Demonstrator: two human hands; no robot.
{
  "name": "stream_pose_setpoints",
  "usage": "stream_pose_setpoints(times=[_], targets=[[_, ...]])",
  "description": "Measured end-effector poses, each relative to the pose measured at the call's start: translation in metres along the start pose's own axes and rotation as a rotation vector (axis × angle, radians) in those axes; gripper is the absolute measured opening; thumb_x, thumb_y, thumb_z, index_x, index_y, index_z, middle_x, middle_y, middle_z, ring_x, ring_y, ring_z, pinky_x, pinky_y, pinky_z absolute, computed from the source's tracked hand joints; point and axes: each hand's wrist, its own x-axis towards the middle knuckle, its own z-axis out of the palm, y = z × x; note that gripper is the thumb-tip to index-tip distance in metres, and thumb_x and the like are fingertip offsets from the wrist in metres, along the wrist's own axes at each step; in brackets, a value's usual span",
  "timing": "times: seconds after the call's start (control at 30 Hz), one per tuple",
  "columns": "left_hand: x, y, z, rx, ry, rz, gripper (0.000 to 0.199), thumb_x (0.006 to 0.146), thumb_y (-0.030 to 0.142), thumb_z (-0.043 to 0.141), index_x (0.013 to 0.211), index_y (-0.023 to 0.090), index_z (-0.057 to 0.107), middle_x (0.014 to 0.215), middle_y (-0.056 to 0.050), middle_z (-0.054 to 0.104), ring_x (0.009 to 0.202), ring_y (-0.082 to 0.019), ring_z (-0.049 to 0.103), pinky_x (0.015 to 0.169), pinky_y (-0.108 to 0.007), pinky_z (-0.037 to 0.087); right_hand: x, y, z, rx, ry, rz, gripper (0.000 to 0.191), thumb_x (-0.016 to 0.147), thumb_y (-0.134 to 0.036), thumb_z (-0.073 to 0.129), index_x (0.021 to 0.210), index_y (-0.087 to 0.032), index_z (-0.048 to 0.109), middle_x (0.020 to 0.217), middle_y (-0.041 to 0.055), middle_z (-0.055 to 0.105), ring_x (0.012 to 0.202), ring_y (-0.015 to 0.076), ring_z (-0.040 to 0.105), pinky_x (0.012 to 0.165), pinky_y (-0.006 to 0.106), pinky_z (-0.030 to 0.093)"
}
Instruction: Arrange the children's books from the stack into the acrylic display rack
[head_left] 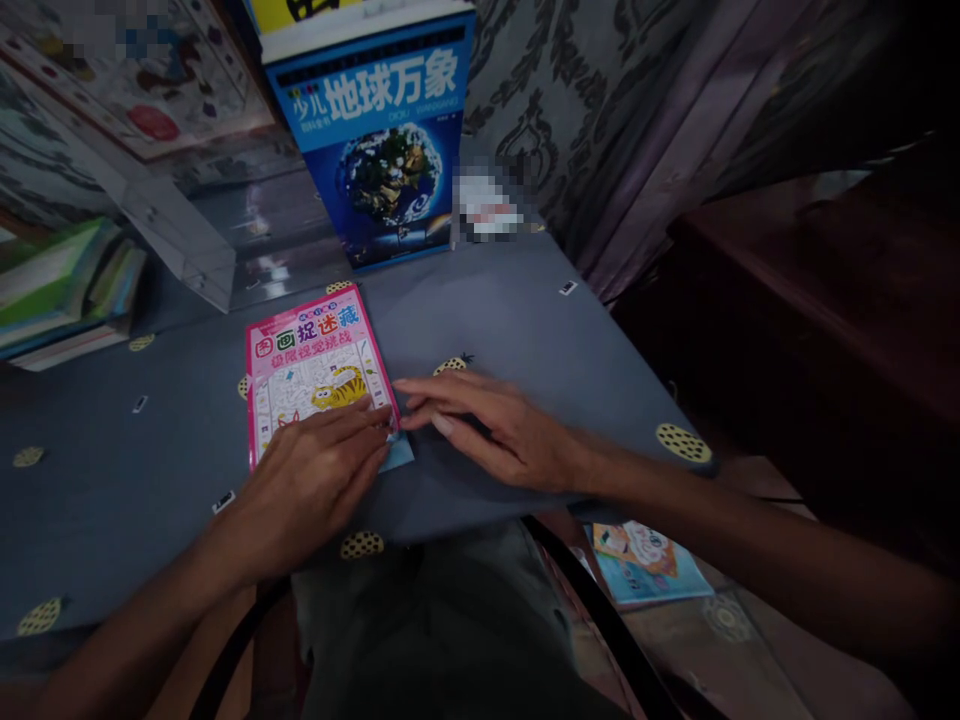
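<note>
A pink-bordered picture book (311,345) with a yellow tiger on its cover lies face up on the patterned grey tablecloth (510,320). A light blue corner of something flat, perhaps another book (400,453), sticks out beneath its lower right. My left hand (322,460) rests flat over the lower part of the cover, its fingers stretched towards the right edge. Just right of the book, my right hand (495,425) is held with fingers extended and thumb a little apart, its fingertips at or near the book's edge. Nothing shows between its fingers.
A thick blue book with a globe (394,180) stands upright at the back. Several stacked books (67,285) lie at left beside a clear plastic stand (169,220). Another blue book (649,560) is on the floor past the table's front edge. Dark furniture (810,300) stands right.
</note>
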Motion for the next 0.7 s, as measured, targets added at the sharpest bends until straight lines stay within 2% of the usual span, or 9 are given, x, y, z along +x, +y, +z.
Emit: stream_pose_setpoints(times=[0.13,0.27,0.37,0.5,0.6,0.7], targets=[[-0.005,0.0,0.002,0.002,-0.013,-0.004,0.032,0.102,0.031,0.046,0.118,0.017,0.069,0.126,-0.011,0.071,0.12,-0.028,0.066,0.097,-0.048,0.059,0.0,-0.001,0.0,-0.031,-0.111,-0.03,0.042,0.101,-0.014,0.04,0.142,-0.018,0.048,0.116,0.009,0.071,0.11,0.0188,0.06,0.097,0.039,0.048],[-0.014,-0.01,0.002,-0.037,-0.055,0.016,0.037,0.1,0.037,0.051,0.13,0.019,0.063,0.138,-0.011,0.064,0.129,-0.027,0.059,0.101,-0.049,0.057,-0.001,0.001,0.004,-0.156,-0.235,-0.1,0.03,0.102,-0.019,0.042,0.124,-0.014,0.063,0.102,0.0101,0.072,0.1,0.0196,0.061,0.088,0.036,0.052],[-0.022,-0.024,-0.007,-0.119,-0.093,-0.006,0.038,0.101,0.04,0.048,0.131,0.022,0.063,0.14,-0.009,0.062,0.131,-0.024,0.058,0.107,-0.047,0.052,-0.003,0.002,0.008,-0.267,-0.254,-0.192,0.026,0.102,-0.02,0.045,0.115,-0.014,0.067,0.092,0.0077,0.074,0.096,0.0203,0.062,0.088,0.038,0.051],[-0.035,-0.044,-0.019,-0.101,-0.106,-0.149,0.041,0.103,0.043,0.044,0.131,0.02,0.063,0.141,-0.009,0.062,0.133,-0.025,0.056,0.111,-0.048,0.048,-0.005,0.003,0.009,-0.486,-0.234,-0.3,0.025,0.103,-0.024,0.045,0.106,-0.014,0.069,0.088,0.0071,0.076,0.09,0.0204,0.064,0.086,0.04,0.051],[-0.044,-0.051,-0.019,-0.057,-0.089,-0.168,0.041,0.103,0.041,0.043,0.133,0.021,0.062,0.143,-0.008,0.06,0.132,-0.026,0.056,0.111,-0.051,0.047,-0.005,0.002,0.01,-0.598,-0.187,-0.338,0.024,0.104,-0.022,0.046,0.104,-0.016,0.069,0.087,0.0059,0.077,0.091,0.0202,0.066,0.09,0.041,0.051],[-0.047,-0.051,-0.014,-0.02,-0.055,-0.164,0.038,0.102,0.037,0.044,0.133,0.023,0.062,0.142,-0.008,0.061,0.129,-0.027,0.059,0.109,-0.054,0.048,-0.006,0.001,0.01,-0.58,-0.186,-0.335,0.022,0.103,-0.02,0.048,0.107,-0.019,0.069,0.086,0.0042,0.077,0.098,0.0214,0.067,0.096,0.045,0.049]])
